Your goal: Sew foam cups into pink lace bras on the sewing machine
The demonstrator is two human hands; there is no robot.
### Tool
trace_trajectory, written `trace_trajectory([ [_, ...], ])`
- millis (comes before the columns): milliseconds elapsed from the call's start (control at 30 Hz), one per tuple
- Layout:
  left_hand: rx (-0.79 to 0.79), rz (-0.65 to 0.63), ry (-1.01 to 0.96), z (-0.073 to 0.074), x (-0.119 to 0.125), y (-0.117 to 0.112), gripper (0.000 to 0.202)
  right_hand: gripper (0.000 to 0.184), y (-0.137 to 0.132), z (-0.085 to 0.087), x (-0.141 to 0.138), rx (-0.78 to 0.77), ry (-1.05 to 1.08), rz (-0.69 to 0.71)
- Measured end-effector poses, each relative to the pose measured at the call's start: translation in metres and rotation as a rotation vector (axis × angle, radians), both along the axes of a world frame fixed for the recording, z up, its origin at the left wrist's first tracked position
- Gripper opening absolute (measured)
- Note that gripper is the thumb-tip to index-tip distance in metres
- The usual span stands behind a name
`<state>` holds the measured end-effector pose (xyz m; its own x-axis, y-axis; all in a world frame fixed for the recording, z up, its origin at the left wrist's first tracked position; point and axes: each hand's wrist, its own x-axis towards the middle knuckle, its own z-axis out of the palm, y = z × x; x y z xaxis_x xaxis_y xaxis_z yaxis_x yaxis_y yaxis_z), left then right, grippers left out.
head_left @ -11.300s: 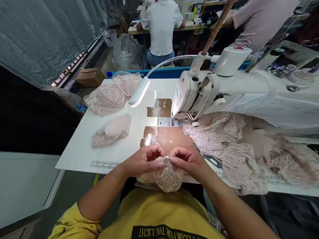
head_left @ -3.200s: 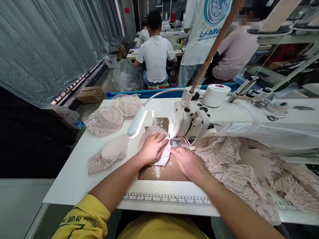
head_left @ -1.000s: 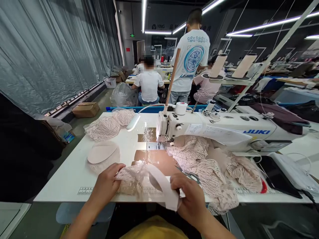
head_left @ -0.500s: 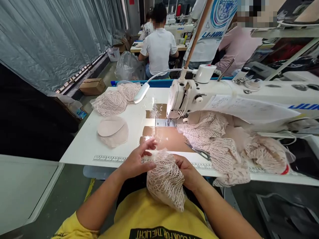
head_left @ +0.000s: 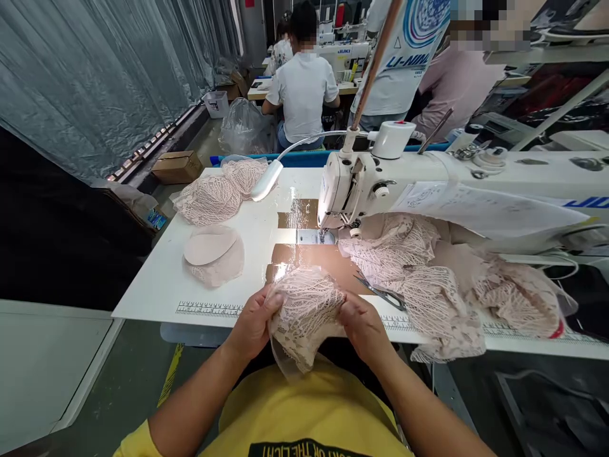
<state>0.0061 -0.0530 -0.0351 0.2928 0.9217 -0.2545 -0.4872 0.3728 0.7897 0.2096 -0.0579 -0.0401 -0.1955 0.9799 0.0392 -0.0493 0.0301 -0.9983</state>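
Observation:
A pale pink lace piece [head_left: 309,304] is stretched between my two hands at the table's front edge, its lower part hanging over my lap. My left hand [head_left: 254,320] pinches its left side between thumb and fingers. On the opposite side, my right hand [head_left: 364,324] grips the edge with curled fingers. Just beyond the lace stands the sewing machine [head_left: 349,190], its needle area lit. Metal scissors [head_left: 380,292] lie to the right of my right hand, beside a heap of more lace fabric [head_left: 423,285].
Lace cups [head_left: 209,198] and a flat stack of oval pads [head_left: 214,254] lie on the left of the white table [head_left: 152,285]. A lamp [head_left: 267,179] on a bent neck reaches over the table. Several people sit or stand behind the machine; one wears a white shirt [head_left: 304,95].
My left hand has gone from open fingers to gripping the lace's left side. The lace has risen and spread out over the table edge. My right hand keeps hold.

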Motion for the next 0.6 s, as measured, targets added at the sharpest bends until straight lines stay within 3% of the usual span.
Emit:
trace_trajectory([
  [100, -0.147, 0.062, -0.063, -0.002, 0.009, 0.0, 0.043, 0.02, -0.003, 0.004, -0.004, 0.092, -0.059, -0.098],
  [233, -0.197, -0.014, -0.21, -0.001, 0.023, -0.008, 0.073, 0.012, -0.004, 0.007, -0.01, 0.099, 0.039, -0.252],
  [367, -0.145, -0.238, -0.202, 0.001, 0.028, -0.024, 0.048, 0.012, 0.001, 0.005, -0.011, 0.002, 0.119, -0.271],
  [500, 0.096, -0.532, 0.141, 0.01, 0.0, -0.023, 0.006, 0.018, 0.008, 0.008, 0.003, -0.094, 0.274, -0.327],
  [533, 0.192, -0.591, 0.239, 0.015, -0.011, -0.019, 0.011, 0.02, 0.01, 0.009, 0.007, -0.099, 0.269, -0.319],
  [600, 0.37, -0.503, 0.355, 0.025, -0.029, -0.008, 0.016, 0.022, 0.011, 0.012, 0.012, -0.088, 0.178, -0.215],
])
